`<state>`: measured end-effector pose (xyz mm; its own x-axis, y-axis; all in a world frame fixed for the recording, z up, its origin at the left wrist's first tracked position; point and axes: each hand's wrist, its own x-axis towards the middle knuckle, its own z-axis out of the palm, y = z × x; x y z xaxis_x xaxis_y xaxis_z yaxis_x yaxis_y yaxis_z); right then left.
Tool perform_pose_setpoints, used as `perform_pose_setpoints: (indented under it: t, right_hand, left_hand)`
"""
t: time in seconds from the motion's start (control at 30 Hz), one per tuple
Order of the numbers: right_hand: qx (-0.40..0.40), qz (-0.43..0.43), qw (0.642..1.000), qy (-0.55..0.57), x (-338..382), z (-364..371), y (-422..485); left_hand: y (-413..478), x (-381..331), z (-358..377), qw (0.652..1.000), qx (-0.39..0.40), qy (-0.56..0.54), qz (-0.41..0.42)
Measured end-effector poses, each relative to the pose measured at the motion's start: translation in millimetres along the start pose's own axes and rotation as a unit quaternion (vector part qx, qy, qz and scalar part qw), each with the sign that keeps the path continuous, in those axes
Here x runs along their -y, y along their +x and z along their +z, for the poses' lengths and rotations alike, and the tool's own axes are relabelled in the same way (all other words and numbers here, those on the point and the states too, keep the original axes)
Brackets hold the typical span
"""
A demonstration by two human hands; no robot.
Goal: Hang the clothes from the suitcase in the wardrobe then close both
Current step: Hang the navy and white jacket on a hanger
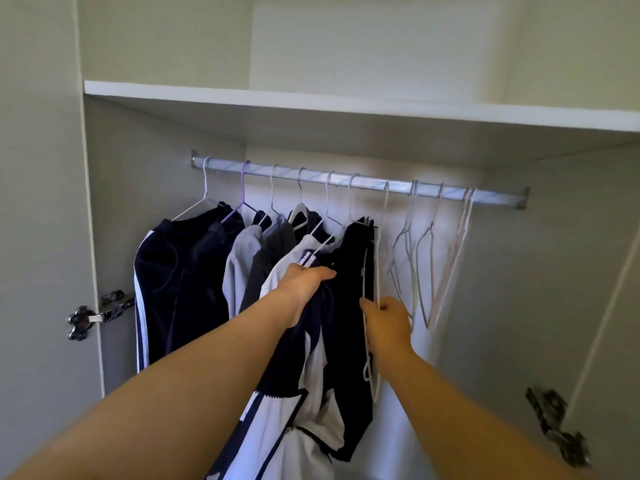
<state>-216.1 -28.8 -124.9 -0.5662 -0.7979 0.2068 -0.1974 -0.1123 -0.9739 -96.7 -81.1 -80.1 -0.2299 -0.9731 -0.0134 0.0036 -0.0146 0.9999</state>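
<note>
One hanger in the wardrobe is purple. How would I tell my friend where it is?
Find the silver rail under the white shelf. Count the hooks from the rail's left end: the purple hanger is second, holding dark clothes. The other hangers all look pale or grey, so it is the only purple one.

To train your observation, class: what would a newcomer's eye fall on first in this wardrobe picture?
Reaching in from below, the left hand grips a navy and white garment at the centre, and the right hand beside it pinches a white wire hanger hooked on the rail. Dark clothes crowd the rail's left half; empty hangers dangle on its right.
</note>
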Motion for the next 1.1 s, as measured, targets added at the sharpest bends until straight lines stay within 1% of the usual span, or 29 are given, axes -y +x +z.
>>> perform_pose_setpoints:
  t: [0.13, 0.27, 0.33, 0.43, 0.53, 0.63, 0.73, 0.8, 0.97, 1.03, 1.1]
  right_hand:
    - [0.032, 0.009, 0.999, -0.003, -4, -28, -49]
    - [0.051, 0.000, 0.997, -0.060, -18, -57, -100]
    - [0.062, 0.002, 0.996, -0.068, -25, -73, -122]
    - [0.104, 0.011, 0.993, -0.061, -30, -86, -133]
    - [0.169, -0.011, 0.980, -0.101, -25, -95, -147]
    - [0.226, -0.027, 0.964, -0.138, -19, -93, -159]
    - [0.277, -0.039, 0.946, -0.164, -14, -91, -168]
    - [0.298, -0.035, 0.941, -0.158, -10, -89, -172]
    - [0.311, -0.026, 0.935, -0.171, 11, -73, -183]
    - [0.286, -0.018, 0.944, -0.162, 20, -58, -187]
    - [0.243, -0.018, 0.963, -0.115, 27, -44, -189]
  left_hand:
    - [-44, 13, 10, 0.999, -0.041, 0.030, -0.015]
    - [-86, 37, 6, 0.994, -0.074, 0.077, -0.035]
    - [-107, 46, 4, 0.990, -0.093, 0.098, -0.044]
    - [-122, 50, 1, 0.989, -0.108, 0.099, -0.035]
    - [-148, 47, 1, 0.993, -0.090, 0.078, -0.024]
    - [-163, 37, -6, 0.997, -0.054, 0.059, -0.003]
    - [-173, 30, -19, 0.997, -0.019, 0.078, 0.012]
    - [-179, 25, -27, 0.995, -0.002, 0.104, 0.014]
    - [-192, 16, -42, 0.984, -0.017, 0.175, 0.026]
    - [-195, 18, -46, 0.975, 0.010, 0.220, 0.032]
    - [-200, 19, -51, 0.968, 0.039, 0.246, 0.028]
